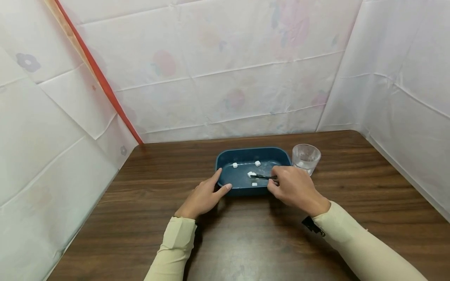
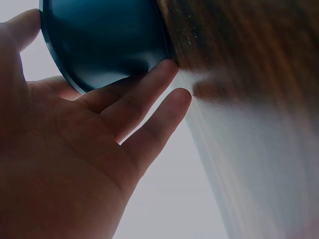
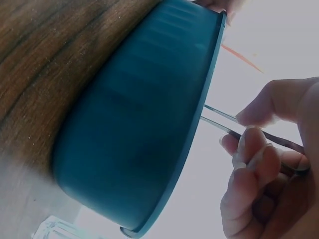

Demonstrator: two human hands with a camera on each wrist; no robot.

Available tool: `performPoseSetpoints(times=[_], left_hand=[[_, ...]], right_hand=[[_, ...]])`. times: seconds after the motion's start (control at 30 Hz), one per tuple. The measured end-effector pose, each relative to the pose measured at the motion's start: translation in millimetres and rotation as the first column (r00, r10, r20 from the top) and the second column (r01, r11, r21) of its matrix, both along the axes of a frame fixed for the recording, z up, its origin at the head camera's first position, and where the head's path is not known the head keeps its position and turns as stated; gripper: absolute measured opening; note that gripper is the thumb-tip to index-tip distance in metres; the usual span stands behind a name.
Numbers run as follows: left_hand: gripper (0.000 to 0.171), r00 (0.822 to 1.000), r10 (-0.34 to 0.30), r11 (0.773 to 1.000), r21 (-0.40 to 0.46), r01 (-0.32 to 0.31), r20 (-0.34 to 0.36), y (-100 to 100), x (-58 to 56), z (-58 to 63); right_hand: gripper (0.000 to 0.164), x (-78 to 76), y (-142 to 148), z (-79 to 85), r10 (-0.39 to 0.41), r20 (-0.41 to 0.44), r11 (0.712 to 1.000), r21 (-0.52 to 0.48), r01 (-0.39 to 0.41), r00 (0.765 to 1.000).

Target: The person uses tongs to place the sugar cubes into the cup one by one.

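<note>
A dark blue rectangular tray (image 1: 239, 192) stands on the table, with several small white cubes (image 1: 258, 163) on its floor. My left hand (image 1: 203, 196) rests against the tray's near left corner, its thumb at the near rim; in the left wrist view its extended fingers lie along the outer wall. Above the tray's right part, my right hand (image 1: 293, 189) pinches dark tweezers (image 3: 284, 142) between thumb and fingers. In the head view the tweezer tips are at a white piece (image 1: 251, 174) near the tray's middle; whether they grip it cannot be made out.
A clear glass cup (image 1: 306, 156) stands just right of the tray, with something whitish low inside. The brown wood-grain table (image 1: 158, 171) is bordered by white patterned sheeting (image 1: 225, 78) behind and at both sides. A red strip (image 1: 102, 80) runs down the left corner.
</note>
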State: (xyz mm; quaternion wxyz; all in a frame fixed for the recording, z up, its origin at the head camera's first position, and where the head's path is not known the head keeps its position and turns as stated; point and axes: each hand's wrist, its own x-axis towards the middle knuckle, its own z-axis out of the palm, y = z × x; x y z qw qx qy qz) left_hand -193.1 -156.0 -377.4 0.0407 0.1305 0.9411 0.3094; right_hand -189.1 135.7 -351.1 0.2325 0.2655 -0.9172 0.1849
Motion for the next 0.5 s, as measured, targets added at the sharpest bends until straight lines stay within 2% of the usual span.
performPoseSetpoints(times=[0.5], left_hand=[[0.085, 1.0, -0.003, 1.0, -0.009, 0.003, 0.0, -1.4, -0.2, -0.4]], right_hand=[[0.008, -0.4, 4.1, 6.5, -0.025, -0.031, 1.0, -0.003, 0.025, 0.999]])
